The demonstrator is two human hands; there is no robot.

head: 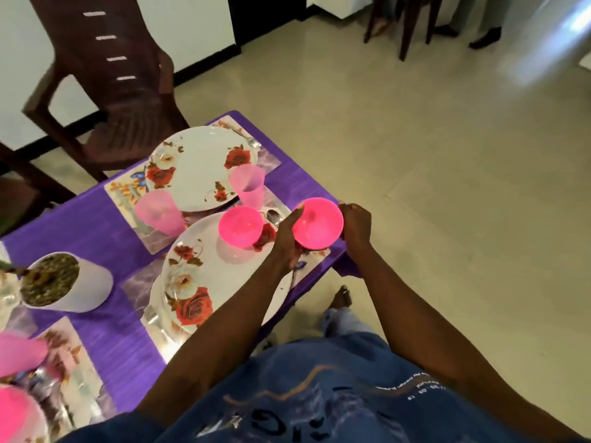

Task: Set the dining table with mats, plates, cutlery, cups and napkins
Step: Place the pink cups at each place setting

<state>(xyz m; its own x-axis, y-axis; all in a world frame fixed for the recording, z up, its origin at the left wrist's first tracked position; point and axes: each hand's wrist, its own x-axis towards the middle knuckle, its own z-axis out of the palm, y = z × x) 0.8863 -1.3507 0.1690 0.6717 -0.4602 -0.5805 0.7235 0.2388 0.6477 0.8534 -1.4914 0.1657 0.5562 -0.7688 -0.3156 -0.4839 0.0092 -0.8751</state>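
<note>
Gripping one pink bowl (317, 224), left hand (285, 239) and right hand (355, 226) hide its sides.

Pinks on purple
The tablecloth (96, 231) was purple; the bowls (318, 223) hot pink, the cups (248, 183) pale pink; white plates (198, 167) bore red roses.

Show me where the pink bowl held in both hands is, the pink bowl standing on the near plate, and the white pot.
held pink bowl (318, 223), head view, inner hollow.
pink bowl on the near plate (240, 226), head view, inner hollow.
white pot (88, 287), head view, outer side wall.
</note>
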